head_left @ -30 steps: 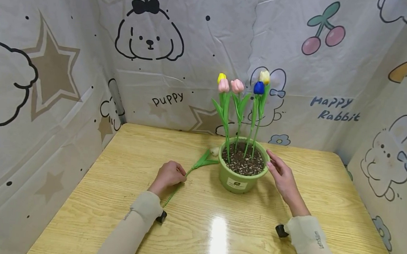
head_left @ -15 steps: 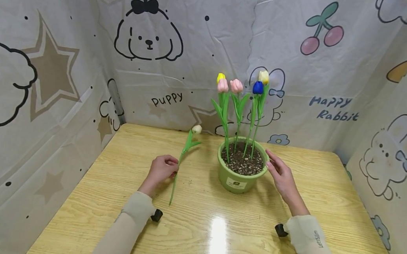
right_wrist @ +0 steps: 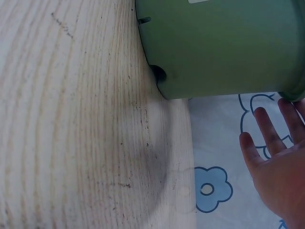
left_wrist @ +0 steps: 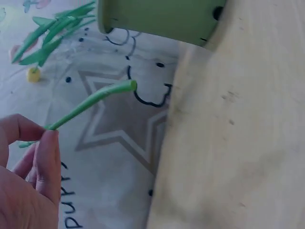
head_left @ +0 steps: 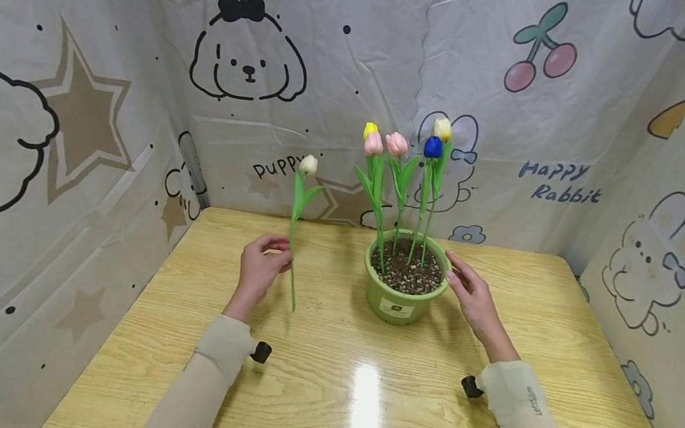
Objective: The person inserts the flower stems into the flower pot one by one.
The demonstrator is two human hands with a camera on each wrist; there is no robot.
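Observation:
A white artificial tulip (head_left: 308,165) stands nearly upright above the table, its green stem (left_wrist: 90,101) pinched between thumb and fingers of my left hand (head_left: 261,266). The stem's lower end hangs free below the hand. To the right is a green flower pot (head_left: 397,304) filled with dark, gritty soil (head_left: 412,278). Several tulips rise from it: a yellow one (head_left: 370,131), pink ones (head_left: 396,144), a blue one (head_left: 433,147) and a cream one (head_left: 442,129). My right hand (head_left: 475,299) rests against the pot's right rim with fingers extended, as the right wrist view (right_wrist: 281,157) also shows.
The pot stands on a light wooden table (head_left: 319,378), toward its back edge. A printed cloth (head_left: 353,62) with cartoon animals hangs behind and on both sides. Some soil specks lie on the wood. A small black camera (head_left: 261,352) sits at each wrist.
My left hand has raised the white tulip off the table, moved left and away from the pot, and turned it from slanting to nearly upright. My right hand has stayed at the rim.

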